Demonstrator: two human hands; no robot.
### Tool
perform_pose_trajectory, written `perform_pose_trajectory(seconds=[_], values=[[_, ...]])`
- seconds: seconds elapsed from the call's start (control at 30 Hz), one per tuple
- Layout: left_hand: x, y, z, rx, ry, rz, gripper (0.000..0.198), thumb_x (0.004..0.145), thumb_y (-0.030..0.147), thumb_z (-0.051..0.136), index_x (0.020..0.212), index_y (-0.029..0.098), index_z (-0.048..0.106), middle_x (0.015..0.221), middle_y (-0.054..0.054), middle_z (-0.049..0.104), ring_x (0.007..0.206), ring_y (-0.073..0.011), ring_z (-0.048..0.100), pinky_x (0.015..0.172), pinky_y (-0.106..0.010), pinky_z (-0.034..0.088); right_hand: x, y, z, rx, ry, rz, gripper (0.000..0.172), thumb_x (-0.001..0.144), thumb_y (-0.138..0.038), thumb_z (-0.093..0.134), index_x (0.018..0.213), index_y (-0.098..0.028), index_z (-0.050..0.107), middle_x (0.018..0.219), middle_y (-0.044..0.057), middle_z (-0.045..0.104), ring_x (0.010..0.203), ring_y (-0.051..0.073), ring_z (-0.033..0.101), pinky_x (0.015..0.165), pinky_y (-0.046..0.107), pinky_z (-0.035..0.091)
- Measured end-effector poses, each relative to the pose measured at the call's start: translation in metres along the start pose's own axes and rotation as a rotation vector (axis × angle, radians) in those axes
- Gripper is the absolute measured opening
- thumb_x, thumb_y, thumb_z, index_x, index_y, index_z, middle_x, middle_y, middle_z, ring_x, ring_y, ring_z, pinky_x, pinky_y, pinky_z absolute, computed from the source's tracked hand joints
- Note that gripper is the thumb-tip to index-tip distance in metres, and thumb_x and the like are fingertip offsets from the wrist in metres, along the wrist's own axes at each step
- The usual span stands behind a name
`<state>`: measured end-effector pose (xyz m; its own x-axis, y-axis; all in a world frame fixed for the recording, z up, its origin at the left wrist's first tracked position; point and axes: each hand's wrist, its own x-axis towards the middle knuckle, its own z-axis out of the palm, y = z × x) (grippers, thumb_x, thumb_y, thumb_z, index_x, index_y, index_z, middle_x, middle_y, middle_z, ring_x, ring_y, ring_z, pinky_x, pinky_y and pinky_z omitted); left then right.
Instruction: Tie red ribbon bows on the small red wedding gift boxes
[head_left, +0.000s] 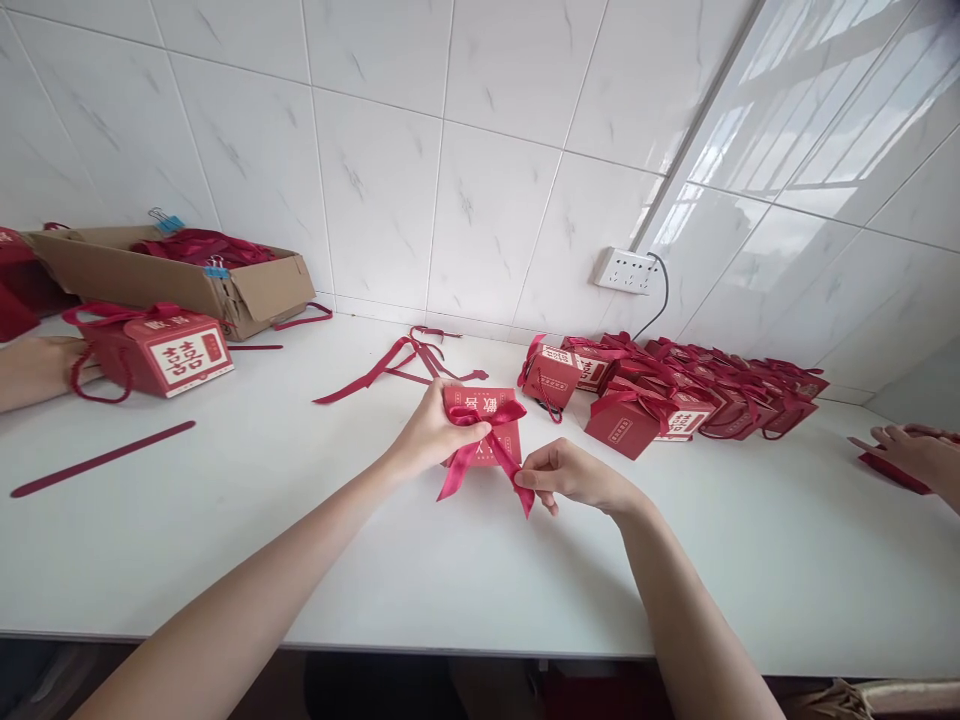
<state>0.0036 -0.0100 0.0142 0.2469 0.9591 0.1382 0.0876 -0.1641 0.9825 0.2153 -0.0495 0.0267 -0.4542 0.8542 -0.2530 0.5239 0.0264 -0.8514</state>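
Observation:
A red gift box (504,452) with pale lettering stands in front of me, a shiny red ribbon (466,458) tied in a bow across its top. My left hand (429,428) grips the box's left side, its thumb lying over the bow. Between the thumb and finger of my right hand (574,474) is one hanging tail of that ribbon, at the box's lower right. Loose red ribbon strips (375,372) lie on the table just behind the box.
Many finished-looking red boxes (626,415) crowd the right back. At left, a cardboard carton (262,298) holds ribbons; another person's hand (82,362) touches a red box (150,355). A further person's hand (911,452) is far right. A power strip (627,271) hangs on the wall.

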Motion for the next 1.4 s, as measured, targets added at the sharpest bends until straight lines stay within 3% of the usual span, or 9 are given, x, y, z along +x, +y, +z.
perform_pose_trajectory(seconds=[0.13, 0.3, 0.47, 0.6, 0.7, 0.8, 0.9, 1.03, 1.4], values=[[0.000, 0.001, 0.000, -0.003, -0.004, 0.015, 0.046, 0.065, 0.028, 0.074, 0.096, 0.022, 0.040, 0.092, 0.000, 0.062, 0.086, -0.0182, 0.064, 0.071, -0.032, 0.051, -0.001, 0.005, -0.007, 0.001, -0.017, -0.003, 0.040, 0.074, -0.053, 0.064, 0.062, -0.016, 0.060, 0.052, -0.002, 0.052, 0.048, 0.010, 0.047, 0.054, 0.025, 0.037], [0.000, 0.000, 0.000, 0.028, -0.037, 0.046, 0.047, 0.066, 0.028, 0.073, 0.097, 0.022, 0.039, 0.092, -0.001, 0.060, 0.085, -0.0183, 0.063, 0.072, -0.032, 0.050, 0.009, 0.003, 0.004, 0.154, 0.438, -0.231, 0.054, 0.069, -0.072, 0.057, 0.076, -0.019, 0.051, 0.063, -0.002, 0.051, 0.059, 0.012, 0.050, 0.060, 0.027, 0.041], [-0.003, 0.000, 0.002, 0.022, -0.093, 0.052, 0.050, 0.065, 0.029, 0.073, 0.100, 0.022, 0.038, 0.092, -0.001, 0.059, 0.082, -0.0182, 0.063, 0.070, -0.033, 0.051, 0.022, 0.001, 0.022, 0.248, 0.568, -0.279, 0.047, 0.074, -0.064, 0.059, 0.070, -0.019, 0.047, 0.064, -0.001, 0.050, 0.058, 0.012, 0.047, 0.055, 0.026, 0.038], [-0.005, 0.001, 0.004, 0.023, -0.075, 0.027, 0.056, 0.067, 0.030, 0.072, 0.109, 0.023, 0.037, 0.097, -0.003, 0.059, 0.081, -0.0175, 0.063, 0.072, -0.033, 0.052, 0.023, 0.004, 0.025, 0.312, 0.573, -0.333, 0.041, 0.078, -0.057, 0.060, 0.069, -0.019, 0.046, 0.066, -0.001, 0.053, 0.061, 0.013, 0.050, 0.058, 0.027, 0.040], [-0.006, 0.000, 0.006, 0.097, -0.011, 0.126, 0.058, 0.070, 0.030, 0.069, 0.117, 0.025, 0.035, 0.119, -0.008, 0.052, 0.091, -0.0186, 0.062, 0.079, -0.035, 0.053, 0.022, 0.006, 0.026, 0.373, 0.533, -0.352, 0.037, 0.080, -0.053, 0.060, 0.072, -0.019, 0.046, 0.065, -0.001, 0.056, 0.059, 0.013, 0.052, 0.059, 0.027, 0.041], [-0.007, -0.003, 0.006, 0.252, 0.044, 0.376, 0.039, 0.077, 0.026, 0.061, 0.113, 0.025, 0.044, 0.136, -0.008, 0.038, 0.121, -0.0232, 0.048, 0.098, -0.039, 0.045, 0.022, 0.006, 0.028, 0.417, 0.486, -0.360, 0.035, 0.080, -0.050, 0.060, 0.073, -0.019, 0.046, 0.065, -0.002, 0.057, 0.058, 0.012, 0.053, 0.060, 0.028, 0.042], [-0.007, -0.005, 0.005, 0.407, 0.008, 0.524, 0.012, 0.083, 0.022, 0.053, 0.095, 0.023, 0.057, 0.135, -0.006, 0.042, 0.135, -0.0240, 0.032, 0.110, -0.043, 0.033, 0.022, 0.004, 0.029, 0.444, 0.481, -0.360, 0.036, 0.079, -0.052, 0.061, 0.073, -0.019, 0.046, 0.065, -0.002, 0.056, 0.057, 0.012, 0.052, 0.060, 0.029, 0.043], [-0.006, -0.008, 0.002, 0.466, -0.023, 0.568, 0.009, 0.085, 0.025, 0.052, 0.079, 0.022, 0.059, 0.132, -0.005, 0.046, 0.134, -0.0236, 0.034, 0.110, -0.041, 0.035, 0.022, 0.001, 0.029, 0.431, 0.500, -0.344, 0.039, 0.079, -0.055, 0.060, 0.070, -0.019, 0.045, 0.063, -0.003, 0.054, 0.055, 0.011, 0.050, 0.059, 0.027, 0.041], [-0.006, -0.006, 0.000, 0.610, -0.064, 0.587, 0.009, 0.085, 0.026, 0.050, 0.081, 0.022, 0.058, 0.131, -0.007, 0.044, 0.130, -0.0235, 0.037, 0.106, -0.041, 0.038, 0.020, 0.004, 0.028, 0.326, 0.519, -0.378, 0.039, 0.085, -0.054, 0.053, 0.067, -0.021, 0.042, 0.055, -0.005, 0.046, 0.052, 0.011, 0.043, 0.053, 0.026, 0.034]])
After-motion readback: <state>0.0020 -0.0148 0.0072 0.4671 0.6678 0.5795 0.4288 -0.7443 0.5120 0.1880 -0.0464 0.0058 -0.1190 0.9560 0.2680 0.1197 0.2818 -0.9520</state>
